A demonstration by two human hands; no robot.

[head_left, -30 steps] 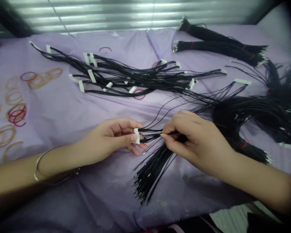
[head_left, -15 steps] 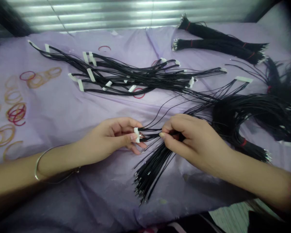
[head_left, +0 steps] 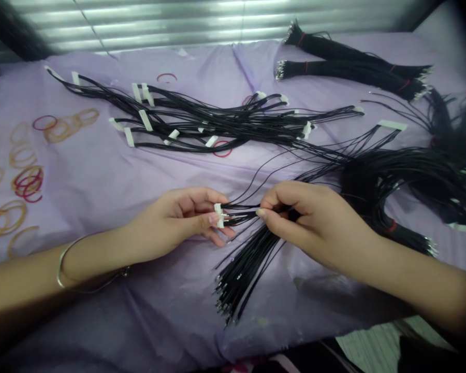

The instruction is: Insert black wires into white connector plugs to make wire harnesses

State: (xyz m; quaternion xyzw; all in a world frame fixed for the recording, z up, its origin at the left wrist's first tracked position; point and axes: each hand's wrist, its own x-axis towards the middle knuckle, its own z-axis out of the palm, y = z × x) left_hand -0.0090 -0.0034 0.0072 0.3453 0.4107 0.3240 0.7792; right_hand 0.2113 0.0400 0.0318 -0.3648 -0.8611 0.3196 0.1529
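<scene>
Between thumb and fingers, my left hand (head_left: 190,215) grips a small white connector (head_left: 218,216) with thin black wires running out of its right side. Just to the right, my right hand (head_left: 310,215) pinches a black wire (head_left: 244,213) between thumb and forefinger, a short way from the connector. Whether that wire's tip sits inside the connector I cannot tell. Beneath my right hand, a fan of loose black wires (head_left: 241,274) with metal terminal ends lies on the purple cloth. My right palm hides part of it.
Finished-looking wire harnesses (head_left: 217,119) with white connectors lie across the back of the purple cloth (head_left: 81,176). Tied bundles of black wire (head_left: 349,75) are at the back right, and a curved wire bundle (head_left: 392,166) lies at right. Rubber bands (head_left: 27,184) are scattered at left.
My right hand has shifted very slightly to the right, its fingers still pinched. My left hand and the connector have hardly moved.
</scene>
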